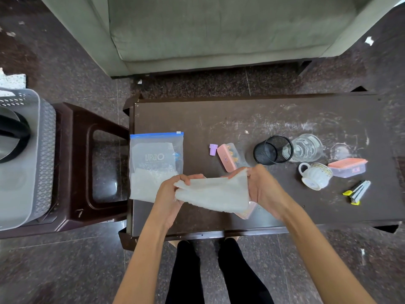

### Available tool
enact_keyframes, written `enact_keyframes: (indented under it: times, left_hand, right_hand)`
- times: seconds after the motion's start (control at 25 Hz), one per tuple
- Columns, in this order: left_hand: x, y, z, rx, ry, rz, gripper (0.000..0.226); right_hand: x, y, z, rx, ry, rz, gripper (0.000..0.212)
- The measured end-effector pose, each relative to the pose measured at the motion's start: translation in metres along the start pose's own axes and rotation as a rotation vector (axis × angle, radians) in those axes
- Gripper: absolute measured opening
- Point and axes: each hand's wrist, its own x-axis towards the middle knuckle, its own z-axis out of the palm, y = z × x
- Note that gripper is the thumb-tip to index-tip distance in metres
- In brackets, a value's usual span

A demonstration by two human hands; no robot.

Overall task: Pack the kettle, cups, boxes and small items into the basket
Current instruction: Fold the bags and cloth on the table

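Both our hands pinch a white foam sheet (213,195) above the near edge of the table (241,119): our left hand (169,195) curls round its left end, and our right hand (260,189) grips its right end, thumb on top. The sheet sags between them and hides most of a pink box (246,212) lying under it on the table.

To the left of the sheet lies a zip bag (156,159) with a blue seal, more white wrap inside, its near corner just beside our left hand. Beyond our hands, a small purple cap (213,149) stands beside a pink case (226,157). To the right of those, a black mesh cup (272,150) lies on its side, touching a clear glass (306,148). A white teacup (315,175) lies tipped over near the glass, just beside a clear box with a pink lid (348,167). Nearer us on the right are yellow-tipped clips (356,191).

On our far left, the grey basket (32,150) sits on a dark brown stool (87,161), well apart from the table's items. Inside it we see the kettle (11,137), steel with a black handle, partly cut off by the frame edge. A grey sofa (219,29) stands beyond the table.
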Motion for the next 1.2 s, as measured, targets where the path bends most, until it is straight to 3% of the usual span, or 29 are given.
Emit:
enact_keyframes:
  times: [0.08,0.2,0.24,0.32,0.4,0.52,0.72,0.88,1.0,1.2]
  left_hand:
    - [0.001,0.001,0.007,-0.010,0.023,0.020,0.046]
    - [0.004,0.003,0.016,0.061,0.030,0.034,0.025]
    - [0.005,0.004,0.017,0.103,0.016,0.027,0.008]
    - [0.010,0.001,0.015,0.209,-0.013,-0.007,0.041]
    - [0.013,0.000,0.017,0.265,-0.023,-0.070,0.052]
    - [0.012,-0.001,0.025,0.276,-0.023,-0.046,0.038]
    - [0.011,0.003,0.034,0.340,-0.033,0.024,0.025]
    - [0.013,0.001,0.044,0.074,0.047,-0.017,0.019]
    - [0.023,-0.005,0.054,-0.098,0.208,-0.042,0.019]
    - [0.034,-0.009,0.093,0.023,0.235,-0.004,0.017]
  right_hand:
    - [0.000,0.002,-0.006,-0.030,0.047,0.009,0.053]
    - [-0.004,0.013,-0.011,-0.167,0.127,-0.085,0.020]
    - [-0.003,0.017,-0.014,-0.166,0.162,-0.121,0.028]
    - [-0.004,0.018,-0.018,-0.096,0.230,-0.148,0.047]
    - [-0.006,0.016,-0.020,-0.007,0.261,-0.130,0.046]
    - [-0.006,0.017,-0.021,0.072,0.175,-0.070,0.040]
    - [-0.012,0.008,-0.027,0.048,0.057,-0.135,0.042]
    - [-0.022,-0.003,-0.030,0.011,-0.030,-0.110,0.025]
    - [-0.028,-0.008,-0.036,0.025,0.076,-0.147,0.019]
    - [-0.041,-0.024,-0.072,-0.013,0.443,-0.338,0.013]
